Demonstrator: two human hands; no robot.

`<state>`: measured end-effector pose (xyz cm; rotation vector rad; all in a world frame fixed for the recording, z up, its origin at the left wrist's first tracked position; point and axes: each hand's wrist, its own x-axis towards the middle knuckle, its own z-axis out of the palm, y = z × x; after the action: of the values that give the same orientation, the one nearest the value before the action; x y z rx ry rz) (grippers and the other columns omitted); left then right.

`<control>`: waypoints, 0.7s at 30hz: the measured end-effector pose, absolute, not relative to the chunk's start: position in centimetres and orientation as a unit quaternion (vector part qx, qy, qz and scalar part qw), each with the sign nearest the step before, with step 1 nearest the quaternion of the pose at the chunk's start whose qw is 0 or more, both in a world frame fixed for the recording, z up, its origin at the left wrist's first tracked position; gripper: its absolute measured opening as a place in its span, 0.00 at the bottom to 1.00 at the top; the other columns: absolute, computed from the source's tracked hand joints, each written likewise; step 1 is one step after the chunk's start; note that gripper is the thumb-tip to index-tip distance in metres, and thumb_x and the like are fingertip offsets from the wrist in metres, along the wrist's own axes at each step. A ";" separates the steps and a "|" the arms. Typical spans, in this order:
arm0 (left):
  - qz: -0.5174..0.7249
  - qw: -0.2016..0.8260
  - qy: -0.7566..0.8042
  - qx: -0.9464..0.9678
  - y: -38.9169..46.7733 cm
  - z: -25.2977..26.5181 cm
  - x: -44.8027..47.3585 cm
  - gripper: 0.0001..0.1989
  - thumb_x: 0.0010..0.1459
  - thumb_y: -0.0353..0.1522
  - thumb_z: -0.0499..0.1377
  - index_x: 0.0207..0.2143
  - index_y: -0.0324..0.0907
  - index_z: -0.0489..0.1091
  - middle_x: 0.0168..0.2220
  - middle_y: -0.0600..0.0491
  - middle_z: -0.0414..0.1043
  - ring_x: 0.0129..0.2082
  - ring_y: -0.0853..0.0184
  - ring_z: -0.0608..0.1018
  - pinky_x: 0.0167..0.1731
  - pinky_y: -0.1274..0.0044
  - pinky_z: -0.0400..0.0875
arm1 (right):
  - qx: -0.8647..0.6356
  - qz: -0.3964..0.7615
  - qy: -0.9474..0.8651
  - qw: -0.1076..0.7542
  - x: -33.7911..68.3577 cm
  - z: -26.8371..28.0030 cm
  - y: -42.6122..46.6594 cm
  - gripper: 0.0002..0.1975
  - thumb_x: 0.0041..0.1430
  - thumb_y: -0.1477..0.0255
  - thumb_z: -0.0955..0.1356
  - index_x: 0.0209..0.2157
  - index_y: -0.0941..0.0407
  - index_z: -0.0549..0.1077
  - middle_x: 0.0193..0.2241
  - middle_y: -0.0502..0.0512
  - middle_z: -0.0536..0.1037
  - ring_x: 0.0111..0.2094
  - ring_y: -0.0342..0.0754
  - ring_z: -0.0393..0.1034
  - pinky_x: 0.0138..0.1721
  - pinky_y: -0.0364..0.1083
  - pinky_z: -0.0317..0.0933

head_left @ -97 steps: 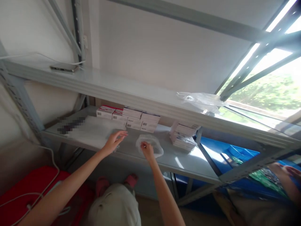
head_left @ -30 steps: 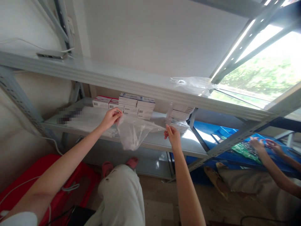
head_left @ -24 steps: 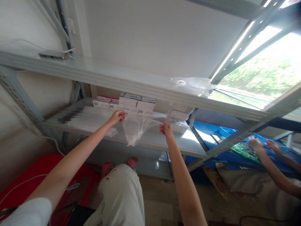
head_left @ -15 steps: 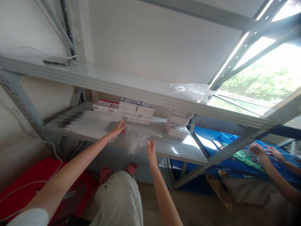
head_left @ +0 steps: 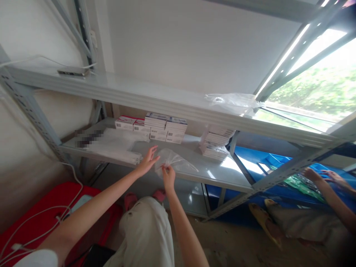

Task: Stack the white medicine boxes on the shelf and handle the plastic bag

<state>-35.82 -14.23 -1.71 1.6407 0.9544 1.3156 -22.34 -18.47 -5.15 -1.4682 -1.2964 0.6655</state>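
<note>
Clear plastic bag at lower shelf's front edge, long axis roughly left-right, a pointed corner off to the right. Right hand nearer: thumb and fingers pinched on bag's near side, most of the bag fanning back and right from the pinch. Left hand just left of bag, fingers spread, nothing held; contact unclear. Flat plastic bags farther left, boxes behind, wrapped stack right.
</note>
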 end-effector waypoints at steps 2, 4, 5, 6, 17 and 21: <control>0.505 0.360 0.442 0.649 -14.8 -1.8 -36.2 0.20 0.55 0.45 0.56 0.45 0.42 0.63 0.49 0.46 0.68 0.47 0.61 0.73 0.42 0.72 0.69 | -0.544 0.346 -0.508 0.570 -20.8 -5.2 -17.8 0.15 0.51 0.62 0.63 0.34 0.56 0.74 0.33 0.58 0.79 0.37 0.52 0.71 0.43 0.49 0.62; 0.421 0.382 0.473 0.673 -15.4 -1.8 -36.4 0.20 0.57 0.49 0.51 0.34 0.40 0.67 0.32 0.51 0.72 0.29 0.66 0.75 0.28 0.76 0.68 | -0.502 0.389 -0.479 0.606 -19.5 -5.0 -17.5 0.16 0.48 0.62 0.64 0.34 0.57 0.74 0.31 0.56 0.78 0.35 0.51 0.71 0.40 0.48 0.62; 0.376 0.402 0.473 0.688 -15.8 -1.7 -36.4 0.23 0.57 0.51 0.49 0.30 0.40 0.67 0.26 0.53 0.70 0.23 0.68 0.73 0.24 0.78 0.65 | -0.491 0.401 -0.468 0.616 -19.0 -4.9 -17.5 0.16 0.47 0.61 0.65 0.35 0.57 0.74 0.29 0.55 0.78 0.33 0.50 0.71 0.39 0.47 0.62; 0.341 0.416 0.468 0.701 -16.2 -1.5 -36.3 0.25 0.57 0.52 0.48 0.28 0.40 0.67 0.22 0.55 0.69 0.19 0.69 0.70 0.21 0.78 0.63 | -0.485 0.409 -0.460 0.622 -18.6 -4.7 -17.6 0.17 0.47 0.61 0.65 0.35 0.57 0.74 0.28 0.54 0.78 0.32 0.49 0.70 0.38 0.46 0.62; 0.244 0.152 0.464 0.838 -18.5 0.7 -34.1 0.09 0.57 0.39 0.59 0.35 0.43 0.73 0.32 0.52 0.75 0.33 0.65 0.76 0.31 0.78 0.63 | -0.474 0.426 -0.459 0.619 -18.6 -3.7 -18.7 0.16 0.48 0.63 0.65 0.36 0.57 0.73 0.30 0.53 0.78 0.33 0.49 0.71 0.36 0.46 0.63; 0.238 0.117 0.433 0.862 -18.6 0.6 -34.4 0.06 0.60 0.29 0.55 0.36 0.43 0.72 0.35 0.52 0.75 0.37 0.66 0.76 0.35 0.79 0.64 | -0.516 0.383 -0.477 0.599 -19.0 -4.2 -18.7 0.14 0.46 0.63 0.69 0.35 0.55 0.73 0.29 0.52 0.78 0.32 0.51 0.72 0.34 0.47 0.64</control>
<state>-34.39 -18.64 0.64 2.5229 1.2662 0.6972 -19.00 -18.74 -4.21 -1.1973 -1.1066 0.8884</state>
